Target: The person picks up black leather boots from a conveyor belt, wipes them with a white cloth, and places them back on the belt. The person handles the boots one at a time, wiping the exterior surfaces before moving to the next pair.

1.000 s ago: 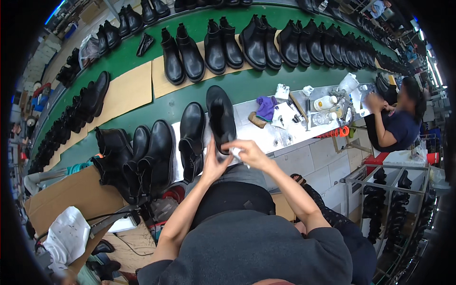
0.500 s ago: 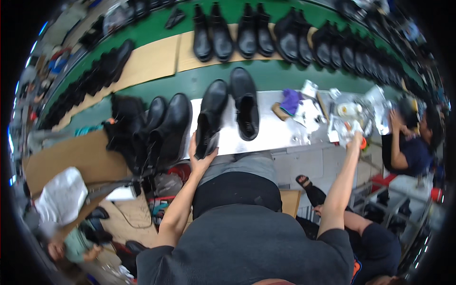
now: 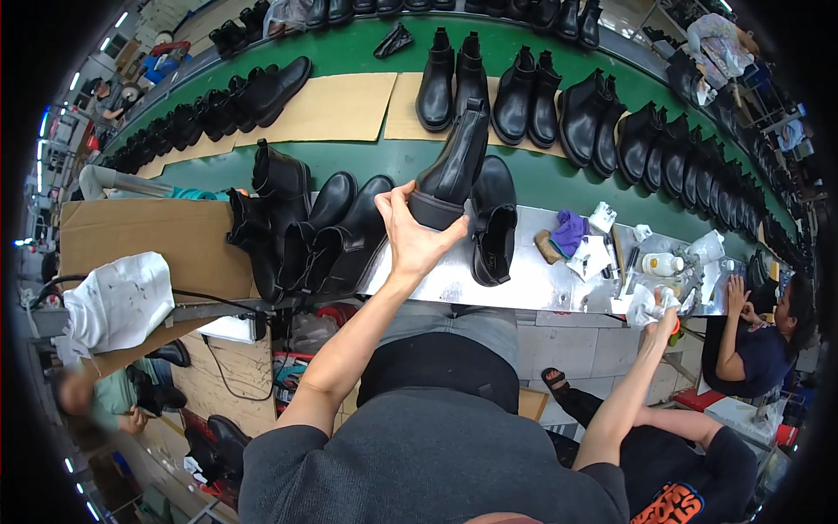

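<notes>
My left hand [image 3: 417, 237] grips a black ankle boot [image 3: 454, 166] by the sole at its near end, thumb on one side and fingers on the other. The boot's shaft points away from me. Just right of it, a second black boot [image 3: 495, 236] stands on the metal-topped bench edge [image 3: 541, 253], its opening toward me. Far to the right, my right hand [image 3: 665, 316] is closed on a crumpled white cloth [image 3: 646, 306] at the bench's near edge. Something orange shows beside that hand, partly hidden.
Black boots [image 3: 336, 236] stand left of the held one, beside a cardboard sheet [image 3: 157, 231]. Rows of boots [image 3: 524, 96] line the green belt [image 3: 349, 166]. A purple cloth [image 3: 571, 232] and a white bottle [image 3: 662, 264] lie right. A co-worker [image 3: 755, 341] sits at far right.
My left hand has lifted the boot away from me and turned it, so its shaft now points away. My right hand stays at the bench's right, with the white cloth showing more plainly.
</notes>
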`<move>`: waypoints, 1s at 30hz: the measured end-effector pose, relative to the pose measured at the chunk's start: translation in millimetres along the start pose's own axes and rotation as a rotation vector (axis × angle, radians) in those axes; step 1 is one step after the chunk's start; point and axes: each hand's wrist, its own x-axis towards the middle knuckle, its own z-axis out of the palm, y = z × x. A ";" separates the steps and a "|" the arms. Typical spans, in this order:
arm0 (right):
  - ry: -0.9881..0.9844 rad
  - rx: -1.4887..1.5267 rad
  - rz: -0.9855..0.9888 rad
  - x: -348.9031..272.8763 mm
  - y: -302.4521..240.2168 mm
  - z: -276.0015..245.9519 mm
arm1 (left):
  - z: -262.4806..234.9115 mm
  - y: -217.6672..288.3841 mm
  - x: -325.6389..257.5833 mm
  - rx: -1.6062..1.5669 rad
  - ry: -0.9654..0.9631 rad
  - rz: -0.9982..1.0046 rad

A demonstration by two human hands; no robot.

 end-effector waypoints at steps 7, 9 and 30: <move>-0.304 -0.609 -0.556 -75.0 -37.5 96.2 | -1.8 2.4 -8.6 0.009 -0.009 0.021; -0.763 -0.638 -0.517 -179.4 -59.2 180.1 | 0.1 5.6 -10.7 0.038 -0.064 0.072; -1.452 -1.267 -0.448 -286.8 -51.0 387.0 | -18.4 8.7 6.3 -0.014 -0.447 0.131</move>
